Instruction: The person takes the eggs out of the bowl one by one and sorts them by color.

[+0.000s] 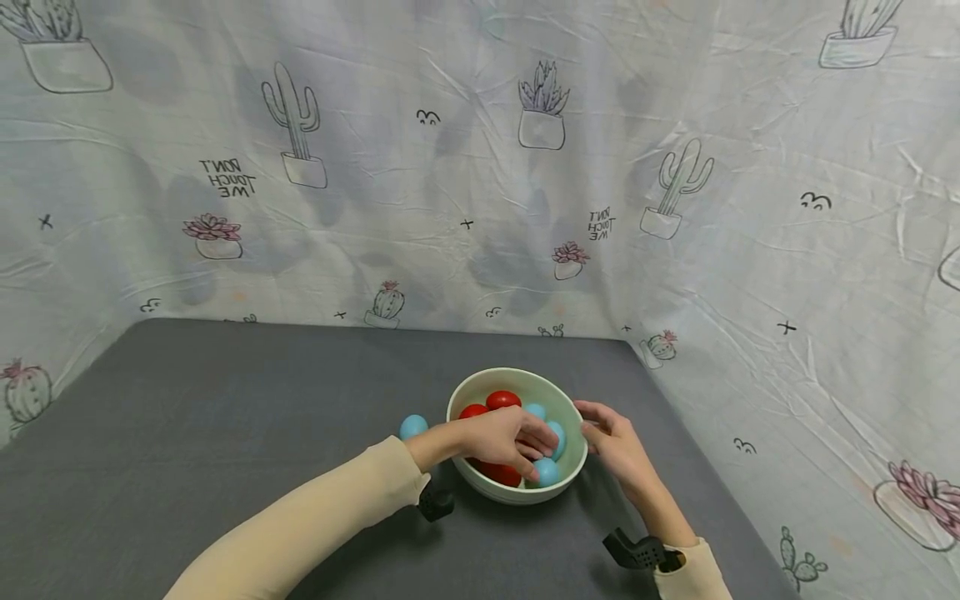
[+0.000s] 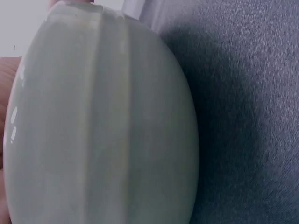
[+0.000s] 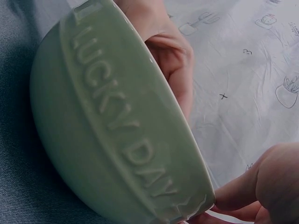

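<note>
A pale green bowl [image 1: 517, 497] holds several red eggs [image 1: 503, 400] and several light blue eggs [image 1: 547, 472]. My left hand [image 1: 498, 437] reaches into it from the left, fingers bent down among the blue eggs and thumb against the nearest one. Whether the fingers grip an egg is hidden. At the bowl's right rim, my right hand [image 1: 617, 442] pinches the edge between thumb and fingers, as the right wrist view shows. Raised "LUCKY DAY" lettering marks the bowl's side [image 3: 117, 112] there. The left wrist view is mostly filled by the bowl's outer wall [image 2: 103, 121].
One more blue egg [image 1: 413, 427] lies on the dark grey tabletop [image 1: 247, 417], left of the bowl behind my left forearm. A white cloth [image 1: 465, 192] printed with cacti stands along the back and sides. Each wrist wears a black camera strap [image 1: 633, 550].
</note>
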Demonstrator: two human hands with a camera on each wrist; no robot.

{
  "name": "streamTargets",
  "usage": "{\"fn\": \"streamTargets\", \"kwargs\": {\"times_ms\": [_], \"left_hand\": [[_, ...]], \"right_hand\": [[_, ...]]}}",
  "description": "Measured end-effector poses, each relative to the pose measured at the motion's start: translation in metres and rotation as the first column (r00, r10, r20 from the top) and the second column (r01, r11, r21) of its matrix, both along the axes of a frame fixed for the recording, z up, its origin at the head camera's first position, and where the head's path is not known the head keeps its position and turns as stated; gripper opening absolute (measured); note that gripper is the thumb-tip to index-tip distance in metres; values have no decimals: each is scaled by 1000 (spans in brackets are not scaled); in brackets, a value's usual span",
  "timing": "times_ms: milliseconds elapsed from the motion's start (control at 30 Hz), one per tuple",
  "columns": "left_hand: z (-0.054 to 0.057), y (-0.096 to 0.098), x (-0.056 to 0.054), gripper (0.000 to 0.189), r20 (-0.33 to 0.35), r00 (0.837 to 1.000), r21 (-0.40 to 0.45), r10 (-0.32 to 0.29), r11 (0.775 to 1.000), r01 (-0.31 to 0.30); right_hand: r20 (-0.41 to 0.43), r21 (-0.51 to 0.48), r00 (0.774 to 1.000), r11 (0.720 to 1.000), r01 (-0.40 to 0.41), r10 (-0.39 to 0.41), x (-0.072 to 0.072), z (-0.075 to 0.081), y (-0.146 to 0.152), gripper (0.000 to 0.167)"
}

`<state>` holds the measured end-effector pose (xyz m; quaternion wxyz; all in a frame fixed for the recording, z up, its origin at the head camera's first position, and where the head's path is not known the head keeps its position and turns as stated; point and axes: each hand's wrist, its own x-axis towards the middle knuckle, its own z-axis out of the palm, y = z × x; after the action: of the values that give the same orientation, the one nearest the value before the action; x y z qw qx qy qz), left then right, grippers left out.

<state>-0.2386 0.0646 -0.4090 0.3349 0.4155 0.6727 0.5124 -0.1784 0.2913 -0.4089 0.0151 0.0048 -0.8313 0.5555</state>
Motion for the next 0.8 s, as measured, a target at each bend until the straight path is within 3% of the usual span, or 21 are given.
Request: {"fn": "streamTargets", "kwargs": {"times_ms": [300, 567, 800], "left_hand": [[6, -4, 6, 53, -115, 992, -48, 50, 997, -55], [8, -3, 5, 53, -124, 992, -75, 19, 997, -28], [9, -4, 4, 52, -207, 978, -114, -23, 993, -1]], "right_hand": [[4, 8, 1000, 1000, 5, -5, -1, -1, 0, 35], [4, 2, 1000, 1000, 1, -1, -1, -1, 0, 35], [6, -8, 1000, 1000, -6, 6, 1, 1, -1, 37]]}}
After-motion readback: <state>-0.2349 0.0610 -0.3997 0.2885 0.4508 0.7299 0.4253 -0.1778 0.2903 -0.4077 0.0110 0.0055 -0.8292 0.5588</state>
